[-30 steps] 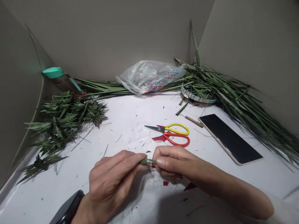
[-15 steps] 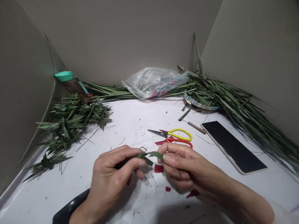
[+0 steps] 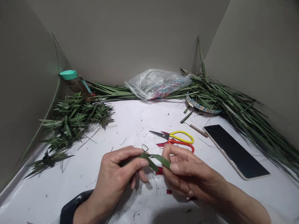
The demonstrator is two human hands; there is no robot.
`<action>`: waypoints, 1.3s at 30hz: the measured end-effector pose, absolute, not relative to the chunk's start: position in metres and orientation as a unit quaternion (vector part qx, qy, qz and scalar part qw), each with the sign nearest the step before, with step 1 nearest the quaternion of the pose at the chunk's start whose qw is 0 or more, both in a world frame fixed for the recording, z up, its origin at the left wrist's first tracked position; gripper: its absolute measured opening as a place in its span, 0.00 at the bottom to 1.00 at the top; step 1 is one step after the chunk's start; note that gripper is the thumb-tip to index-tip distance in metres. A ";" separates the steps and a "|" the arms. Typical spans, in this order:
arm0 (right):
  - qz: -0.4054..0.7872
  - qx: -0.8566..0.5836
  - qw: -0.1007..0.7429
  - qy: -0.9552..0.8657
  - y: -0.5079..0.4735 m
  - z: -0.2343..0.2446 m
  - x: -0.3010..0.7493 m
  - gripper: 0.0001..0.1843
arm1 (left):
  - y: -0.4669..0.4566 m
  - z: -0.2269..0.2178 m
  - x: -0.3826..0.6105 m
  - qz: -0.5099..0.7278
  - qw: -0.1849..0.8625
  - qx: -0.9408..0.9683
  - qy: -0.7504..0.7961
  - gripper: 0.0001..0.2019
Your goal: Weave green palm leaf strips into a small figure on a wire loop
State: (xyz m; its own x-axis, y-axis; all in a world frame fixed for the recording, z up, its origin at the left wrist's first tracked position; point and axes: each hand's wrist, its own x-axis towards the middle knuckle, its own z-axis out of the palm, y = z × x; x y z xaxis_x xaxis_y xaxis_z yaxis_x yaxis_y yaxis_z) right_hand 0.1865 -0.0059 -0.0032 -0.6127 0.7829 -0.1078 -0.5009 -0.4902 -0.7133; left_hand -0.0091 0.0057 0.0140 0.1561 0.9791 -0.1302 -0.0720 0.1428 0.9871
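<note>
- Left hand [image 3: 121, 170], nearly closed, pinches a green leaf piece [image 3: 152, 163]; right hand [image 3: 192, 174] likewise grips one end.
- It's over the table [image 3: 130, 121], toward the near edge.
- Probably folding; next calls for steady tension.

Black-screened rectangular phone [image 3: 235, 151] lying at right on the white tabletop [image 3: 133, 119]; crumpled clear plastic bag [image 3: 151, 84] at back centre; teal-lidded dark bottle [image 3: 76, 84] at back left.

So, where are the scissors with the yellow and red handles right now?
In the head view, the scissors lie slightly right of centre on the white surface, just beyond the right hand and left of the phone.
</note>
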 end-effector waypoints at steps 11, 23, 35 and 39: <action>0.839 -0.194 0.400 -0.314 -0.007 -0.003 0.185 0.12 | 0.007 0.011 -0.007 0.424 0.637 0.452 0.458 0.03; 0.851 -0.190 0.380 -0.309 -0.005 -0.002 0.183 0.11 | 0.010 0.007 -0.008 0.408 0.648 0.444 0.465 0.07; 0.839 -0.309 0.281 -0.349 -0.003 0.007 0.188 0.10 | 0.008 0.009 -0.005 0.402 0.655 0.458 0.446 0.04; 0.862 -0.305 0.221 -0.338 -0.002 0.010 0.189 0.06 | 0.007 0.008 -0.006 0.384 0.654 0.473 0.449 0.06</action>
State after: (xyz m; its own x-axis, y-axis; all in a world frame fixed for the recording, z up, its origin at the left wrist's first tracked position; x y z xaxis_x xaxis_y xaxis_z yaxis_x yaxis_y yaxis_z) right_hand 0.1893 -0.0022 0.0102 -0.7161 0.5879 -0.3762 -0.1751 -0.6730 -0.7186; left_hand -0.0059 0.0073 0.0079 0.3015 0.9268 -0.2238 -0.0776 0.2578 0.9631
